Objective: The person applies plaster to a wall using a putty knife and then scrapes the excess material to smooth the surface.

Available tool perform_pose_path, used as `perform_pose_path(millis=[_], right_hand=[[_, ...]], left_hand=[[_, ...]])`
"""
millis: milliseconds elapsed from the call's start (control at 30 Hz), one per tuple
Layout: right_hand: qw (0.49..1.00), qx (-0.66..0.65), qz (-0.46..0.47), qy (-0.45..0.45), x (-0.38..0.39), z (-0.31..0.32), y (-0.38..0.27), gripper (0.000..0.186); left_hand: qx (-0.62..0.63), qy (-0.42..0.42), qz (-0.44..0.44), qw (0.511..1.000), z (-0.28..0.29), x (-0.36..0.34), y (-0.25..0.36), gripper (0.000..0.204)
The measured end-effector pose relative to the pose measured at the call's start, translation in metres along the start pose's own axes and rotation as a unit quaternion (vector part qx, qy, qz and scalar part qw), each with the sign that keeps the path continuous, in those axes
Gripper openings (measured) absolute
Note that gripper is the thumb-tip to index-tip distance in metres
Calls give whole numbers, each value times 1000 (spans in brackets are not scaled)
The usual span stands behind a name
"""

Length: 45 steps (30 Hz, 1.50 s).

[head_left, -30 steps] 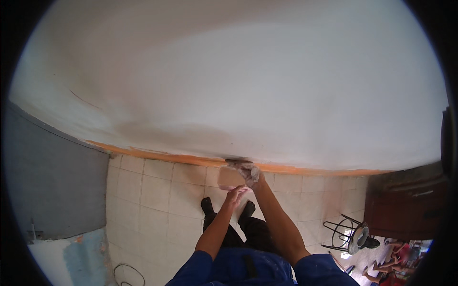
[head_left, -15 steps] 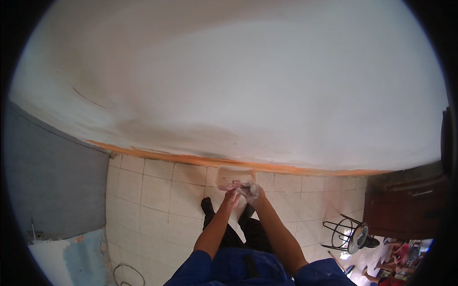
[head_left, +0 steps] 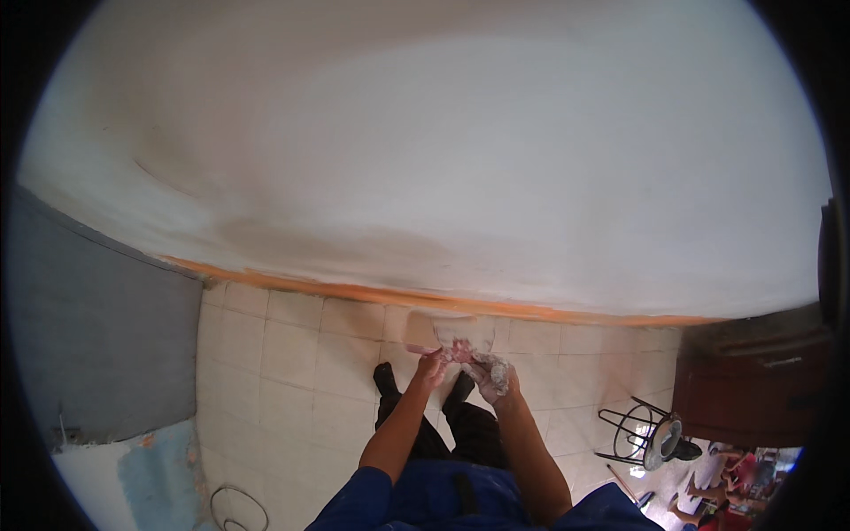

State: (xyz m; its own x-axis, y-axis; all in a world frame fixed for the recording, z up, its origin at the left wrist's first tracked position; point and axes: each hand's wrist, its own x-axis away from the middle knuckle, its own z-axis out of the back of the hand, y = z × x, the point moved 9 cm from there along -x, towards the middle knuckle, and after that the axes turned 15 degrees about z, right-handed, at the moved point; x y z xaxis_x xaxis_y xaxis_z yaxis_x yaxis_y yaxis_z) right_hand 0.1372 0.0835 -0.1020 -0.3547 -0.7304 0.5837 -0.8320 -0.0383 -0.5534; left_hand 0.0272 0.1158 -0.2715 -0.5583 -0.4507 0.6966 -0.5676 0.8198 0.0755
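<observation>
My two hands are close together in front of my body, above the floor by the wall. My left hand (head_left: pixel 432 365) is closed around a slim pink stick-like handle (head_left: pixel 417 349), whose far end is smeared with whitish stuff and hard to make out. In my right hand (head_left: pixel 486 382) is a crumpled grey-white lump (head_left: pixel 499 373), perhaps a rag; its kind is unclear. Whitish smears cover the fingers of both hands. Just beyond them, a pale tray-like shape (head_left: pixel 420 329) shows against the tiles, partly hidden by a blurred whitish shape.
A large white wall (head_left: pixel 496 177) rises ahead, with an orange strip (head_left: pixel 354 291) along its base. Pale floor tiles (head_left: pixel 292 372) lie under my feet. A grey panel (head_left: pixel 97 327) stands left. To the right are a round stool (head_left: pixel 660 440) and a dark red-brown cabinet (head_left: pixel 744 398); people sit beyond.
My right hand has moved right and slightly nearer, away from my left hand. The grey-white lump shows more clearly, and the pink handle now points left from my left hand.
</observation>
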Motion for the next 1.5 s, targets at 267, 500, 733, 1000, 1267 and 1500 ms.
perform_pose_path(millis=[267,500,733,1000,1267,1500], right_hand=[[949,-185,62,-249,-113,10,-23,23],[959,14,192,-207,-25,-89,-101,26],[1000,6,15,9,-6,14,-43,23],[929,-240,7,-280,-104,-40,-21,30],[995,-33,73,-52,-1,-66,-82,25],[997,71,-18,-32,-7,39,-60,25]], left_hand=[[-84,32,19,996,-28,-3,-4,29],[-79,11,21,997,-20,-8,-14,27],[-32,55,23,998,-22,-11,-20,28],[-82,22,5,996,-31,-7,-21,18],[-53,27,7,998,-24,2,-20,19],[-47,12,3,999,-20,-9,-28,22]])
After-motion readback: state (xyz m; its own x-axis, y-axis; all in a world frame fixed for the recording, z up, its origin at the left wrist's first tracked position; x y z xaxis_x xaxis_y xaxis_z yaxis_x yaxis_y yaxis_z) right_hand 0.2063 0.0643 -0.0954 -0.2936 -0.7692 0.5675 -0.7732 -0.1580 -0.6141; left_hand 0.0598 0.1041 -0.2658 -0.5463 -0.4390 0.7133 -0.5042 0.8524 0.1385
